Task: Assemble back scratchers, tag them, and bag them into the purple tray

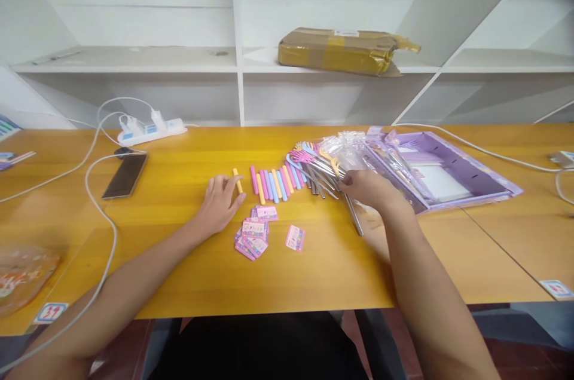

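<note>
My left hand (219,204) has its thumb and fingers closed round a short yellow tube (237,180), just left of a row of pink, blue and yellow tubes (272,184). On the right, my right hand (365,187) grips a metal back scratcher with a yellow claw-shaped head (335,166); its silver rod (354,215) slants down toward the front. Under and beside that hand lies a pile of back scratchers (307,155) with pink, blue and yellow heads. Small pink printed cards (254,229) are heaped in front of the tubes, and a single card (295,238) lies apart.
A purple box (475,159) stands at the right, with clear plastic bags (345,144) beside it. At the left are a phone (126,175), a power strip (152,131) and a white cable (110,218) crossing my left arm. A taped parcel (336,50) sits on the shelf.
</note>
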`<state>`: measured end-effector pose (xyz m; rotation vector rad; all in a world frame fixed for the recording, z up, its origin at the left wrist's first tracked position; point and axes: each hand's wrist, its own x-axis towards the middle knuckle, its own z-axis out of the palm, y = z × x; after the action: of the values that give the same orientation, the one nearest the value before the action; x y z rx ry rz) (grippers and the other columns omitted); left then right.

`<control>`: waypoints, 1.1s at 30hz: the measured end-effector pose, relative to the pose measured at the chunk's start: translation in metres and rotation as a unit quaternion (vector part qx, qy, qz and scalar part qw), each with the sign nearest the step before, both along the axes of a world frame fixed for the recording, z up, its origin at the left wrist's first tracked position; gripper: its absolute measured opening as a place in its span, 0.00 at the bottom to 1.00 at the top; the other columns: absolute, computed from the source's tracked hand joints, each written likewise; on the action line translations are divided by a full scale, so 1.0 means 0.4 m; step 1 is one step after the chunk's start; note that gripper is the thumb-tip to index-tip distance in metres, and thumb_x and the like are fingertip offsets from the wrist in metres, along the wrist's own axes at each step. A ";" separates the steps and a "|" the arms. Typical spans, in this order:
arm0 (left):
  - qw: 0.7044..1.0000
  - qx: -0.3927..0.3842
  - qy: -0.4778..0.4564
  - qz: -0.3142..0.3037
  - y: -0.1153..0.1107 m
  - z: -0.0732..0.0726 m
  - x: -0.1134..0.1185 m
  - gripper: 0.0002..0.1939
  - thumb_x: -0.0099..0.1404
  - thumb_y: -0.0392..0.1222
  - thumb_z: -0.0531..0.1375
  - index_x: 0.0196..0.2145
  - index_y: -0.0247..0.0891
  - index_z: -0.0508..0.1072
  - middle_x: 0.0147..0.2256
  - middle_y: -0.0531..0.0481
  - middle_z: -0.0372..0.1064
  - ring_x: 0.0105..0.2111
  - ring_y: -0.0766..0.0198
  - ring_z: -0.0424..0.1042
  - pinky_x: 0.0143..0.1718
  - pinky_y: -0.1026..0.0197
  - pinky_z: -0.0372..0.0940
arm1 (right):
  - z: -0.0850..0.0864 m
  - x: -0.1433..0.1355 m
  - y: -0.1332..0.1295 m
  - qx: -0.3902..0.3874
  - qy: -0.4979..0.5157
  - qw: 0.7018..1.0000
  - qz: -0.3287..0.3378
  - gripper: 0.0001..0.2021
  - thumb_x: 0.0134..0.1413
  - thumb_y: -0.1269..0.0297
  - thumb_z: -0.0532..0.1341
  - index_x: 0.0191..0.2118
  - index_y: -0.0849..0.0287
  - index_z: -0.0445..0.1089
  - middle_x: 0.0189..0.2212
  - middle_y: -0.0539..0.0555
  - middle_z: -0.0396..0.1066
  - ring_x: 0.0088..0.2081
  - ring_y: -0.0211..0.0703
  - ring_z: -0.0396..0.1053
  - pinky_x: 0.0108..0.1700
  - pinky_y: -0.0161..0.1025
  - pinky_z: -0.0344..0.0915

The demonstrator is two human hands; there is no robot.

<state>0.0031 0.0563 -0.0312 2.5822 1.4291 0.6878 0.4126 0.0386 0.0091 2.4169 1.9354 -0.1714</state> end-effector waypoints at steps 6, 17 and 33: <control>0.999 0.003 0.025 0.041 0.031 -0.018 -0.028 0.13 0.70 0.39 0.56 0.50 0.39 0.73 0.44 0.39 0.64 0.46 0.45 0.66 0.50 0.46 0.64 | 0.022 -0.003 -0.006 0.048 0.018 0.998 -0.046 0.14 0.59 0.53 0.58 0.31 0.57 0.73 0.33 0.62 0.77 0.37 0.56 0.74 0.36 0.44 0.62; 0.984 -0.140 -0.111 -0.013 -0.044 0.055 -0.054 0.13 0.78 0.50 0.49 0.43 0.44 0.69 0.33 0.50 0.69 0.30 0.55 0.68 0.33 0.56 0.58 | 0.040 -0.090 -0.016 0.288 0.660 0.694 0.013 0.17 0.58 0.45 0.62 0.31 0.51 0.62 0.17 0.42 0.51 0.17 0.35 0.44 0.21 0.36 0.42; 0.973 -0.169 -0.144 -0.067 -0.087 0.039 -0.031 0.14 0.77 0.48 0.51 0.52 0.43 0.70 0.40 0.45 0.75 0.39 0.53 0.74 0.42 0.52 0.65 | 0.015 -0.208 -0.051 0.121 0.713 0.683 0.100 0.18 0.58 0.43 0.62 0.34 0.54 0.68 0.23 0.50 0.72 0.18 0.36 0.53 0.24 0.38 0.51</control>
<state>-0.0092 0.0215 -0.0157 2.1897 1.1569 0.6959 0.3292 0.0180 0.0152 2.1464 2.6039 -2.5578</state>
